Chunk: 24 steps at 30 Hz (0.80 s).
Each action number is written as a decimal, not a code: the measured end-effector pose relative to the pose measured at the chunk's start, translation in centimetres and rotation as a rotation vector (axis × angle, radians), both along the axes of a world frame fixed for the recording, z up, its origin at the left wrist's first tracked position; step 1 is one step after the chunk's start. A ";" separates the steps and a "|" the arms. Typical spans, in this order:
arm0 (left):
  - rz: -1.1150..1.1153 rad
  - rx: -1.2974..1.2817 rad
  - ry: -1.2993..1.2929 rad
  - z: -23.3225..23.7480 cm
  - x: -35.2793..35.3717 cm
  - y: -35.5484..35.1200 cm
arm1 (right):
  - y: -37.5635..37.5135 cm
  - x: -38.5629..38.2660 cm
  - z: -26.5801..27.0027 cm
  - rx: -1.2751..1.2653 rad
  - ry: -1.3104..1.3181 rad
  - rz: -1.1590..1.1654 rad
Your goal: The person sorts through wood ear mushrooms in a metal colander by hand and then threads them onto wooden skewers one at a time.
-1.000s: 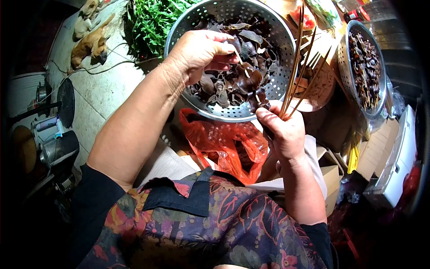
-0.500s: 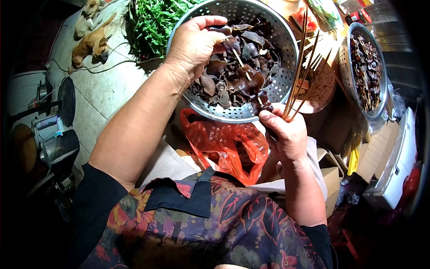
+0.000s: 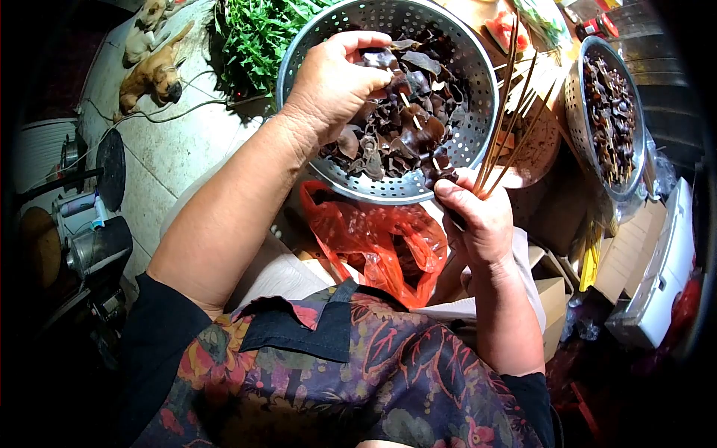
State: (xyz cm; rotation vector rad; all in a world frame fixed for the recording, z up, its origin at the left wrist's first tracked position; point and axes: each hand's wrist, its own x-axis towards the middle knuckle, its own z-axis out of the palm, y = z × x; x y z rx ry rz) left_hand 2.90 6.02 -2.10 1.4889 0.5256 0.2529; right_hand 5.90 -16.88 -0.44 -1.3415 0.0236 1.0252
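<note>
A perforated metal colander (image 3: 480,112) in front of me holds a heap of dark wood ear mushrooms (image 3: 366,145). Over it runs a bamboo skewer (image 3: 405,98) threaded with several wood ear pieces, slanting between my hands. At its upper end my left hand (image 3: 328,86) pinches a wood ear piece between thumb and fingers. My right hand (image 3: 482,224) is closed around the lower end, beside the last threaded piece. Several bare brown skewers (image 3: 502,127) also stick up out of the right hand. Its curled fingers are partly hidden.
A second colander (image 3: 576,112) at right holds filled skewers. Leafy greens (image 3: 254,45) lie at upper left, and a red plastic bag (image 3: 373,239) sits below the colander. Pale skewers (image 3: 534,86) lie near a round board. Dogs (image 3: 153,75) rest on the floor, near a cable.
My left hand has shifted slightly right along the skewer's upper end, over the wood ear piece. My right hand and the bare skewers have barely moved.
</note>
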 end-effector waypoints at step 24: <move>0.187 -0.753 0.097 -0.4 0.1 -0.5 | 0.4 -0.3 0.4 -0.064 -0.088 0.028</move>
